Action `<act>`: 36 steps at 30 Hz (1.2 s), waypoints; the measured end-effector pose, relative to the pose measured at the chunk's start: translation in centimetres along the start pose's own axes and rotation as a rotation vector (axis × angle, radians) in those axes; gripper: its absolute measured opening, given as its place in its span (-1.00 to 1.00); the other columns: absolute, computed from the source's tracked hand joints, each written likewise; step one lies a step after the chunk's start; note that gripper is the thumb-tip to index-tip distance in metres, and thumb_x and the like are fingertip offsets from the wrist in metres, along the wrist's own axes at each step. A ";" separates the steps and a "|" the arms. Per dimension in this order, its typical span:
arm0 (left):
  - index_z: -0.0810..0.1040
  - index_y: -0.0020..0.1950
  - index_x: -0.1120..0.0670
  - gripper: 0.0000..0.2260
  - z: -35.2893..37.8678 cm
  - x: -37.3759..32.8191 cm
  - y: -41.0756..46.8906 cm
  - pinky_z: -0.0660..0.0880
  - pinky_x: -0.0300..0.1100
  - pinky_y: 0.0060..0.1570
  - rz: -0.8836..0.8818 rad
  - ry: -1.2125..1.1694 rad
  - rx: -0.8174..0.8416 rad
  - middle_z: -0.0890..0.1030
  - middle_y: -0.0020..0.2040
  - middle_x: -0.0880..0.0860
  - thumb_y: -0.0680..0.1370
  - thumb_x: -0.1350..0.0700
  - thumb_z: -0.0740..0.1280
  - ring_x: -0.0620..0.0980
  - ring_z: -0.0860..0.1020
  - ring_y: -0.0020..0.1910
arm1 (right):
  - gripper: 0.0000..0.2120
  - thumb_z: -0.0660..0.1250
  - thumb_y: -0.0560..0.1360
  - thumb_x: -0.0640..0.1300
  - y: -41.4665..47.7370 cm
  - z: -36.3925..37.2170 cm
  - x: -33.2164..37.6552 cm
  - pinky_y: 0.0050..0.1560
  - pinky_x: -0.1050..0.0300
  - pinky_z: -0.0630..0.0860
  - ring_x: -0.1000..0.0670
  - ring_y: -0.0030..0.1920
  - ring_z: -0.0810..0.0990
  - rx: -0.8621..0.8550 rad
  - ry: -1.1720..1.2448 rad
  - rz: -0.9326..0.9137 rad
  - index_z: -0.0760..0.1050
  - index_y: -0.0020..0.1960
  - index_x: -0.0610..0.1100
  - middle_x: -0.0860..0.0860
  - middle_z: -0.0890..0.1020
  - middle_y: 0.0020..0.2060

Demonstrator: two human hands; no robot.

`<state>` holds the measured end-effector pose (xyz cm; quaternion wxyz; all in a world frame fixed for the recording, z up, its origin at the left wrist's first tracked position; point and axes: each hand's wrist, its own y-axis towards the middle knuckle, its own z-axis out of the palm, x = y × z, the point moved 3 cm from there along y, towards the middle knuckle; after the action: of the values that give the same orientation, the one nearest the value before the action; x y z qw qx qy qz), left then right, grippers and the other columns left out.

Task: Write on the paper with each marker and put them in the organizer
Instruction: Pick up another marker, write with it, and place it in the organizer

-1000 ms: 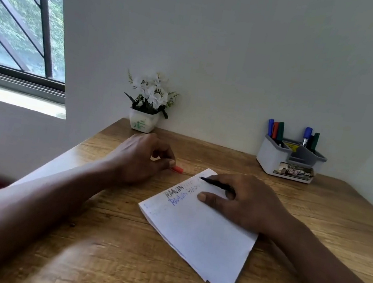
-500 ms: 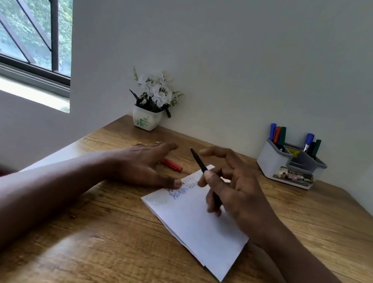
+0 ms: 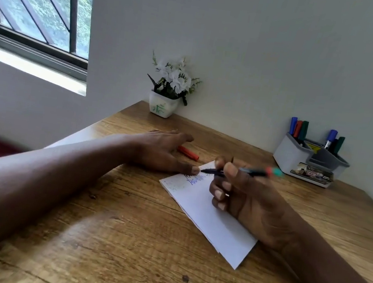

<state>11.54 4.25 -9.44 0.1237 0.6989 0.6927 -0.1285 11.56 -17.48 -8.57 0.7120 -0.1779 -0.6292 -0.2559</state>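
A white folded paper lies on the wooden desk, with black and blue writing near its top edge. My right hand grips a thin black marker with a teal and red end, its tip over the paper's top. My left hand rests flat on the desk, fingers spread, thumb tip on the paper's top left corner. A red marker cap lies on the desk just behind that hand. The grey organizer stands at the back right and holds several blue, red and green markers.
A small white pot of white flowers stands at the desk's back left corner against the wall. A window is at the upper left. The desk's left edge runs under my left forearm.
My right hand lifted off the paper, turned the black marker around, and now holds it low with the tip at the paper. My left hand opened flat and let the red cap go.
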 end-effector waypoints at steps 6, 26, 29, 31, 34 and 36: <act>0.13 0.62 -0.13 -0.15 0.0 -0.2 0.0 0.25 0.04 0.50 0.009 -0.007 -0.026 0.24 0.61 -0.02 0.43 -0.45 0.29 0.02 0.25 0.56 | -0.73 0.31 0.60 0.05 -0.2 0.8 -0.1 -0.36 0.11 0.47 -0.12 -0.32 0.56 -0.145 -0.407 -0.097 0.62 -0.01 -0.15 -0.14 0.61 -0.37; 0.23 0.59 -0.11 -0.20 -0.3 -0.7 0.0 0.35 -0.01 0.39 0.015 -0.065 -0.032 0.34 0.55 -0.02 0.44 -0.41 0.34 0.01 0.36 0.47 | -0.77 0.44 0.52 -0.11 0.3 2.8 -0.6 -0.26 0.19 0.47 0.14 -0.38 0.55 -0.210 -0.890 -0.206 0.55 -0.30 0.00 0.08 0.59 -0.46; 0.27 0.57 -0.09 -0.23 -0.3 -0.7 0.0 0.38 -0.02 0.32 0.023 -0.062 -0.026 0.37 0.52 -0.02 0.45 -0.40 0.34 0.01 0.38 0.43 | -0.80 0.45 0.53 -0.06 0.3 2.8 -0.9 -0.28 0.30 0.44 0.16 -0.33 0.57 -0.203 -0.916 -0.215 0.55 -0.26 0.02 0.15 0.58 -0.40; 0.29 0.56 -0.08 -0.25 -0.3 -0.6 0.1 0.39 -0.04 0.28 0.029 -0.065 -0.027 0.39 0.50 -0.01 0.46 -0.37 0.34 0.00 0.40 0.41 | -0.82 0.45 0.52 -0.03 0.4 2.9 -0.9 -0.27 0.32 0.45 0.18 -0.29 0.59 -0.187 -0.926 -0.202 0.56 -0.24 0.02 0.17 0.60 -0.36; 0.30 0.55 -0.08 -0.26 -0.3 -0.6 0.2 0.40 -0.03 0.29 0.031 -0.066 -0.037 0.40 0.49 -0.02 0.46 -0.37 0.35 0.00 0.41 0.40 | -0.77 0.45 0.51 -0.07 0.6 2.8 -0.8 -0.30 0.34 0.40 0.19 -0.34 0.53 -0.167 -0.944 -0.204 0.53 -0.30 0.02 0.17 0.55 -0.42; 0.31 0.55 -0.08 -0.27 -0.3 -0.6 0.2 0.41 -0.02 0.31 0.031 -0.061 -0.039 0.41 0.49 -0.02 0.46 -0.37 0.35 0.00 0.41 0.39 | -0.74 0.44 0.51 -0.07 0.7 2.8 -0.8 -0.32 0.31 0.38 0.18 -0.37 0.48 -0.167 -0.941 -0.209 0.50 -0.33 0.03 0.17 0.51 -0.45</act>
<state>11.71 3.77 -9.00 0.1605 0.7027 0.6801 -0.1341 9.67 -15.23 -8.94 0.3043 -0.2668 -0.8745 -0.2674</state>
